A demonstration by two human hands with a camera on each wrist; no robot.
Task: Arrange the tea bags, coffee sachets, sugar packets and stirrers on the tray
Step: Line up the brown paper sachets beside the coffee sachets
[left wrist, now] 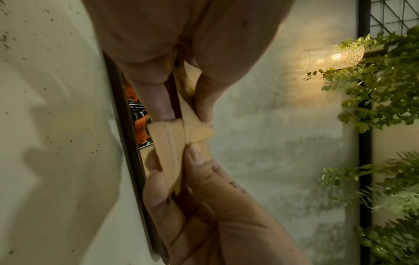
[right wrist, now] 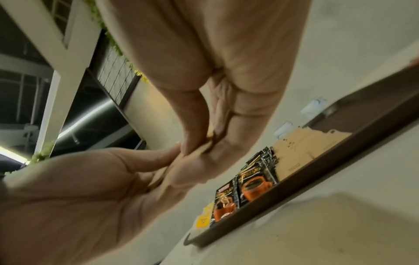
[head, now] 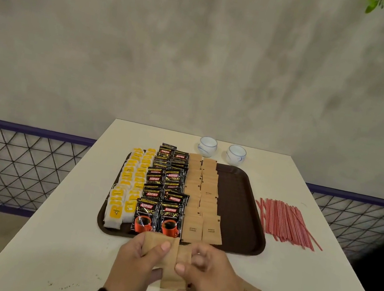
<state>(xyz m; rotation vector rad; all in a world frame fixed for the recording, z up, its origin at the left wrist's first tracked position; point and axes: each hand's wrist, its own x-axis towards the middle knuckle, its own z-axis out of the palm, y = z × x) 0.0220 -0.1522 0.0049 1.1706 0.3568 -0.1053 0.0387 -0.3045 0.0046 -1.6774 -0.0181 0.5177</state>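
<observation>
- We see the left hand (head: pixel 140 260) and the right hand (head: pixel 210 274) both pinching a small stack of brown sugar packets (head: pixel 169 260) just in front of the tray (head: pixel 244 204).
- On the tray we find tea bags (head: pixel 126 185), coffee sachets (head: pixel 163 191) and more sugar in rows.
- The stirrers (head: pixel 287 222) lie on the table (head: pixel 46 235) right of the tray.

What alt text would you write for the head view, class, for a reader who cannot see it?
Two hands, left hand and right hand, hold brown sugar packets just in front of a brown tray lined with tea bags, coffee sachets and sugar. Red stirrers lie on the table beside it.
</observation>
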